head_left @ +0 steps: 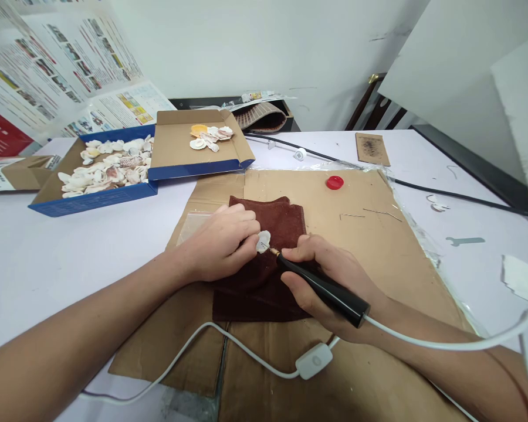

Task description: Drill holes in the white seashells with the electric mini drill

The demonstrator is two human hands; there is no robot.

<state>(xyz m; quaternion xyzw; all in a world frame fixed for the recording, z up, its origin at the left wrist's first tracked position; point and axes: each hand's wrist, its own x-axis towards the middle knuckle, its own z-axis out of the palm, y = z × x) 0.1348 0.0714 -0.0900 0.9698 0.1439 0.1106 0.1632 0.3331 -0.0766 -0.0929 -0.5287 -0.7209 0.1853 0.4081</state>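
Note:
A small white shell (264, 241) is pinched by its left edge in my left hand (229, 241), over a folded dark brown cloth (277, 220). My right hand (334, 278) is closed around a black pen-like electric tool (330, 293). The tool's thin metal tip points left and meets the shell's face, where small dark marks show. From the tool's back end a white cable runs to the right. An inline switch (314, 360) lies on the cardboard (356, 381) below my right hand.
A blue-edged box (97, 199) of shells stands at the back left, its open lid (176, 149) bearing more shells. Behind my right hand are a red cap (335, 183) and thin metal pieces (352, 215). A wrench (465, 241) lies far right. White cable loops across the front.

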